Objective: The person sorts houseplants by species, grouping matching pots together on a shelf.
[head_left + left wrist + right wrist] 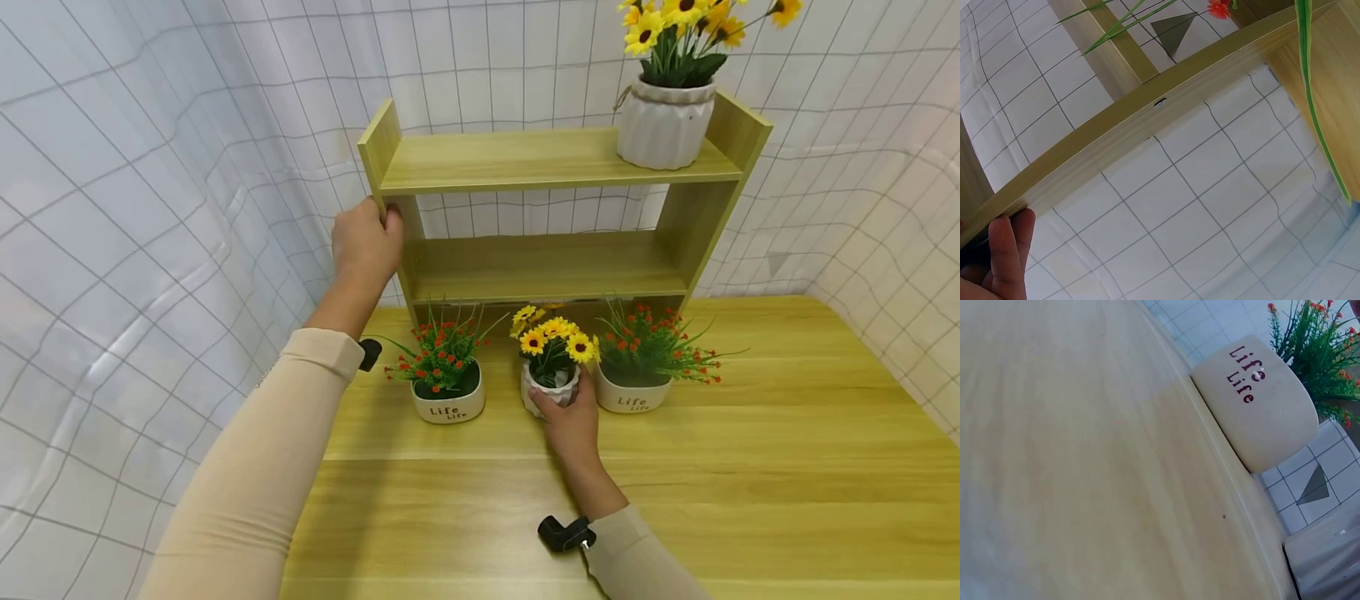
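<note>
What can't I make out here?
Head: tops of upper sunflowers, cut off by the top edge.
Head: part of the small pot, behind the right hand.
Left wrist: much of the left hand, past the bottom-left corner.
Right wrist: the small pot's remainder, past the bottom-right corner.

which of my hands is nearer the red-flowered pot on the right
Right. Your right hand is just beside that red-flowered pot, holding the small sunflower pot; your left hand is farther, gripping the shelf by its left side.
</note>
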Tool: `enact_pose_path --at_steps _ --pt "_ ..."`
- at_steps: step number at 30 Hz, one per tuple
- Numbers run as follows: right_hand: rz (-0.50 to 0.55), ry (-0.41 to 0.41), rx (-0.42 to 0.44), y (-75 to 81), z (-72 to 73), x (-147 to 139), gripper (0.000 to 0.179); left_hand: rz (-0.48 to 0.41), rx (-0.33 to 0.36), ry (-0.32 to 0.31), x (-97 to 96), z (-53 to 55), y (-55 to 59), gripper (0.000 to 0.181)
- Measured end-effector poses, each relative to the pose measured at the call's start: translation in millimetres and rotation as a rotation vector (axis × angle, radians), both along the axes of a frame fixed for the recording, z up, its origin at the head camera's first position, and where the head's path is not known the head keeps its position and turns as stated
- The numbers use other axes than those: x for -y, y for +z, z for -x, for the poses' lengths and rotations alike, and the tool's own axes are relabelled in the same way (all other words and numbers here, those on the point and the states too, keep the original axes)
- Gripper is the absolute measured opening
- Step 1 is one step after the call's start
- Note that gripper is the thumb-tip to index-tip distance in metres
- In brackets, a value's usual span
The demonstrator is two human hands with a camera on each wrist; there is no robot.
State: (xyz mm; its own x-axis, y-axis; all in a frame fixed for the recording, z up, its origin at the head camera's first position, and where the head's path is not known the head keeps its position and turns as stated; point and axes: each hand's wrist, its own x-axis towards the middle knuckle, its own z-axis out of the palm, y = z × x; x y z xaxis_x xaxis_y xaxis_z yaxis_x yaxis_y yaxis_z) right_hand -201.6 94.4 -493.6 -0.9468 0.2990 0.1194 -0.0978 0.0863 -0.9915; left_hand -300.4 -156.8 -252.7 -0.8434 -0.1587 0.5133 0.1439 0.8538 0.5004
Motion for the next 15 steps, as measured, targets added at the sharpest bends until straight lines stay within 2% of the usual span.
enact_pose_path --at_steps 4,5,8,15 --pt "0.037 -0.015 0.008 0.2 -1.8 2.0 0.087 -0.008 0.007 0.002 0.0 0.3 0.9 0.036" --pt "0.038 -0.026 0.003 -5.8 0.6 1.9 0.088 -0.009 0.009 0.003 0.1 0.3 1.1 0.036" --pt "0.052 -0.049 -0.021 -6.4 -0.8 4.8 0.084 -0.006 0.013 0.008 0.4 0.1 1.8 0.036" --pt "0.053 -0.086 -0.029 -7.2 -2.6 5.6 0.082 -0.005 0.022 -0.004 -0.1 -0.5 1.8 0.037"
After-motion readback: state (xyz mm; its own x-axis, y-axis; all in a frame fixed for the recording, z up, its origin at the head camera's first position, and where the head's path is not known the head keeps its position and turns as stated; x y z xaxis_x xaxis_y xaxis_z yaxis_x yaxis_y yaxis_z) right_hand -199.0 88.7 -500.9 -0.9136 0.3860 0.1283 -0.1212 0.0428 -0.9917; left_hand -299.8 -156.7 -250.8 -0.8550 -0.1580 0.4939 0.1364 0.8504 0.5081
